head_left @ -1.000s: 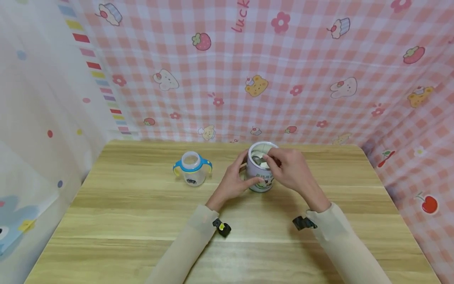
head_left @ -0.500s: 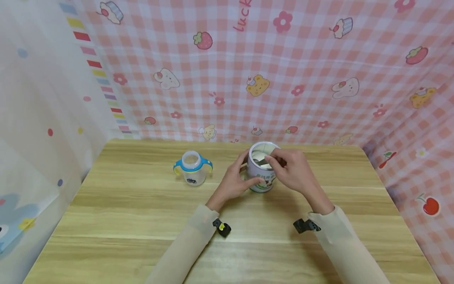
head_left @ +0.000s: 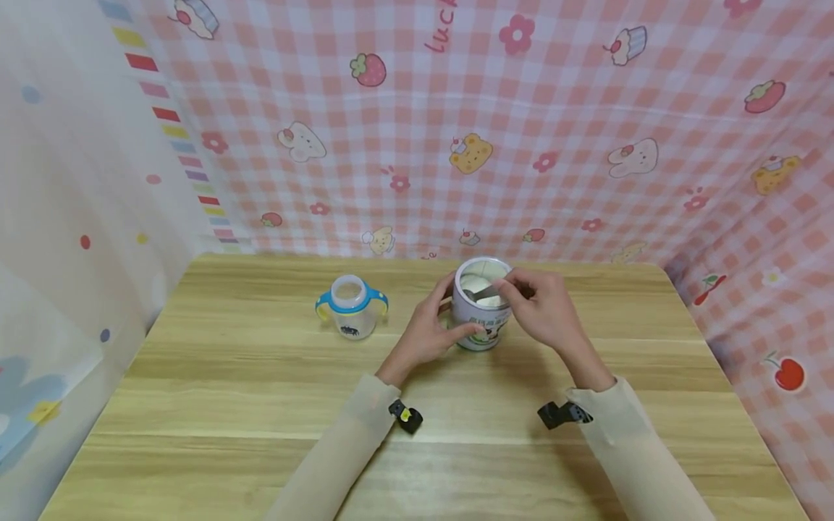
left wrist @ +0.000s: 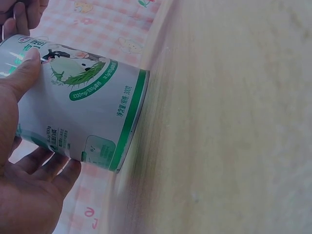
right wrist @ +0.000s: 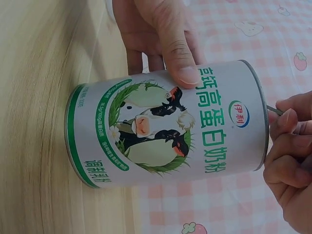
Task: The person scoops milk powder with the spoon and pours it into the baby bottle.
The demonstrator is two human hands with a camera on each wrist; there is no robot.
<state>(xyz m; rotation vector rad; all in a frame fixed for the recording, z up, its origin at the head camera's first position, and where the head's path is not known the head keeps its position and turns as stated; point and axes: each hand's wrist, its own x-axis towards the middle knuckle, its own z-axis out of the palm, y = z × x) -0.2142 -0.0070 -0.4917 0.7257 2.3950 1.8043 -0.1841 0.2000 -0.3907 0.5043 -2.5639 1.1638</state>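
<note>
A white and green can of milk powder [head_left: 466,320] with a cow on its label [right wrist: 153,126] stands open-topped on the table. My left hand [head_left: 426,333] grips its side, thumb across the front and fingers round the far side, as the left wrist view also shows of the can [left wrist: 73,107]. Above the rim, my right hand [head_left: 544,307] pinches the handle of a grey metal spoon [head_left: 485,292]. The spoon's bowl end is inside the can, over pale powder [head_left: 478,281]. In the right wrist view only a bit of the spoon handle [right wrist: 274,110] shows between the fingers.
To the left of the can stands a clear baby bottle [head_left: 355,324] without a lid, with a blue and yellow two-handled collar. The wooden table [head_left: 260,405] ends at a pink checked cloth [head_left: 430,108] behind. A black strap hangs at each wrist.
My right hand has shifted slightly to the right and up, and more of the spoon shows above the powder. My left hand keeps its grip on the can.
</note>
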